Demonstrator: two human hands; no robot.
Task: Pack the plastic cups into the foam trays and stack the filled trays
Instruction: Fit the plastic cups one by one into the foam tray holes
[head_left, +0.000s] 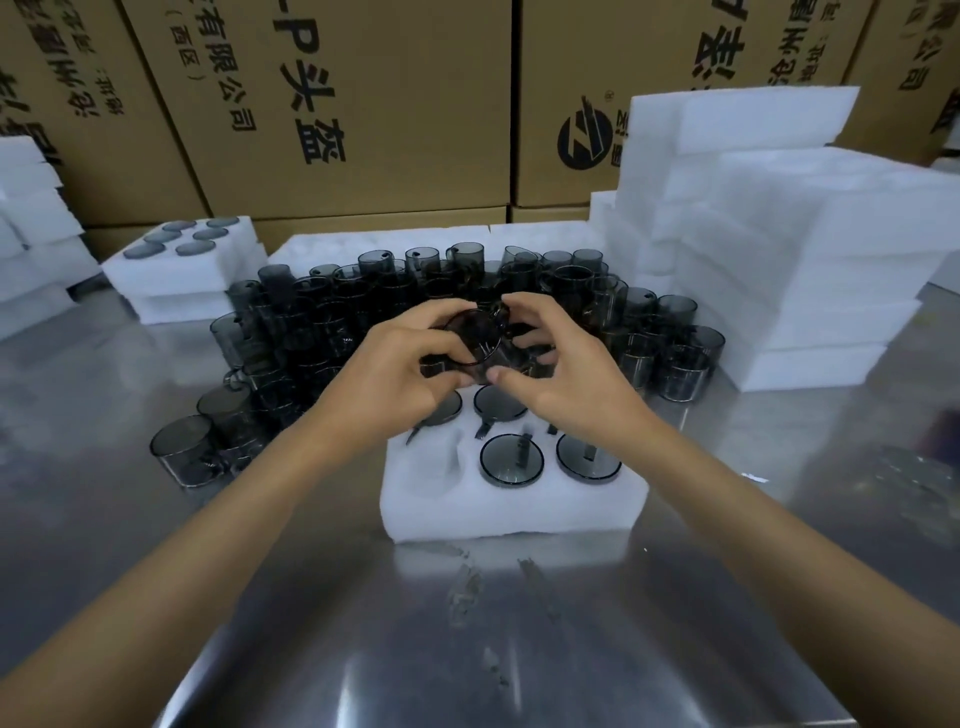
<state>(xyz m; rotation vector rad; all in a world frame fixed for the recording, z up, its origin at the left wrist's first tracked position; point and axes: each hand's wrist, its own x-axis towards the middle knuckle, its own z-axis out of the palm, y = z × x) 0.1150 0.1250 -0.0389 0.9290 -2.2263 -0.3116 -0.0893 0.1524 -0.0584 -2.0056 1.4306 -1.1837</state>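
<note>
We have both hands on one smoky plastic cup (475, 340), raised above the far edge of the foam tray (511, 501) in front of us. The left hand (400, 376) curls its fingers round the cup's rim from 9 o'clock; the right hand (553, 364) pinches it from 3 o'clock, thumb low, fingertips high. Both grips are closed on the cup, neither wide open. Whether a second cup is nested behind the first we cannot tell; the dark plastic blurs together there.

Tray status: seated cups (511, 460) fill the pockets at the centre and right, with more under our hands at 12 o'clock. The empty pocket (441, 465) sits at the tray's 9 o'clock, handle slot included.

Supply: loose cups (322, 322) crowd the steel table (363, 649) from 9 round to 2 o'clock of the tray. A filled tray stack (192, 270) stands at 10 o'clock, and blank foam stacks (769, 249) at 2 o'clock.

Risks, as we judge them:
- Handle not aligned with its slot; the cup would sit proud and the next tray would rock when stacked.
- Forcing a tilted cup could tear the soft foam wall.
- Our forearms pass close over the loose cups at 9 o'clock; a brush could topple several, and they would roll on the smooth steel.
- The two-handed pinch on slick plastic could slip mid-transfer.
</note>
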